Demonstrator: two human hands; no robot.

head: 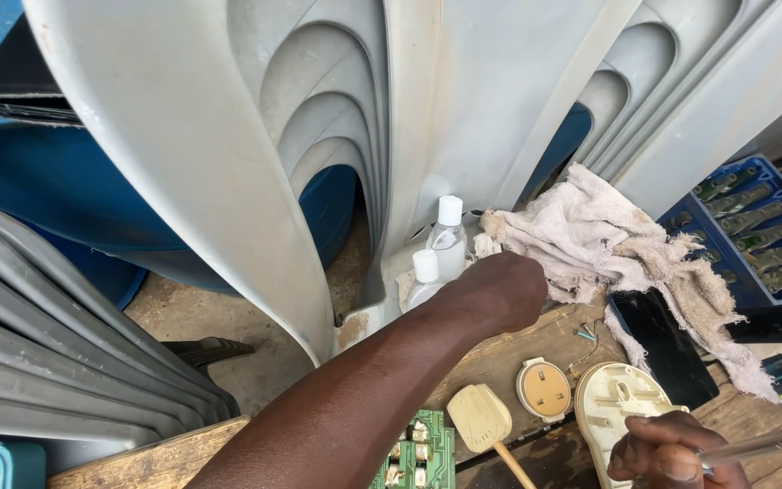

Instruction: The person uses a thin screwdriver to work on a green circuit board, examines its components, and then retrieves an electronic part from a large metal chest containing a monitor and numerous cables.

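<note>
Wooden worktop (518, 353) | left hand (500, 290) at 12 o'clock, fingers hidden, grip unclear, by bottles (441, 249) | right hand (672, 453) closed holding clear tool (762, 444) ready, 5 o'clock

Counts, head view:
- 2 small clear bottles (448, 237) with white caps, centre of frame, side by side.
- 1 pale rag (608, 237), right of centre.
- 1 black phone (662, 337), lower right, partly under the rag.
- 1 green circuit board (420, 453), bottom centre.
- 1 cream plug (481, 417) on a cable, bottom centre.
- 1 round socket face (543, 388), next to it.
- 1 cream oval housing (622, 398), lower right.
- 1 blue crate (753, 226) of bottles, right edge; bottle count unclear, at least 6 visible.
- 2 hands: left hand (495, 292) at centre, right hand (672, 448) bottom right, closed around 1 clear-handled tool (762, 444).
</note>
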